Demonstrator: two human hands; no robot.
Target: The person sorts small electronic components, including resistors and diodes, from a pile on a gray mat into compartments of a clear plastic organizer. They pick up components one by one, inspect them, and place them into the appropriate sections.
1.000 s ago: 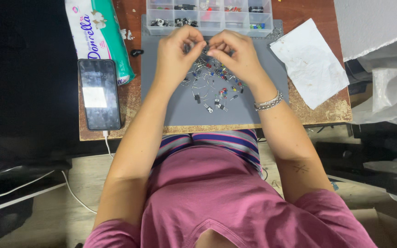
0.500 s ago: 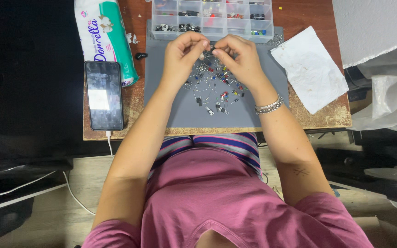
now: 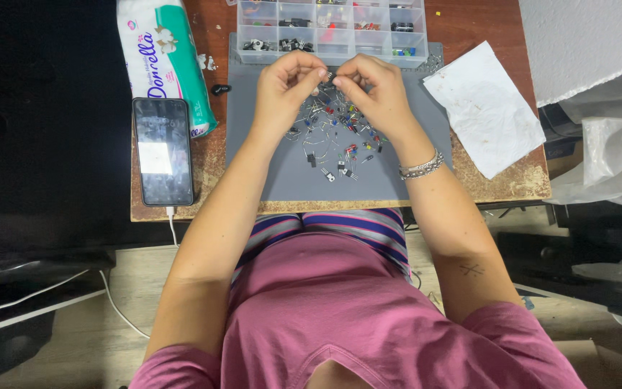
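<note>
My left hand (image 3: 287, 85) and my right hand (image 3: 370, 89) meet fingertip to fingertip over a grey mat (image 3: 268, 169). Between the fingertips sits a small dark electronic part (image 3: 330, 75), pinched from both sides. Under and in front of the hands lies a loose pile of small electronic components (image 3: 332, 137) with wire legs, some red, blue and black. A clear compartment box (image 3: 325, 29) with sorted parts stands just beyond the hands. My right wrist wears a silver bracelet (image 3: 421, 166).
A dark phone (image 3: 162, 150) with a cable lies at the left of the wooden table (image 3: 512, 184). A white and green soft pack (image 3: 163, 57) lies beyond it. A crumpled white paper (image 3: 485, 104) rests at the right. Plastic bags sit off the right edge.
Both hands stay together over the pile, working the small part between the fingertips. The view has shifted slightly, so the box shows more.
</note>
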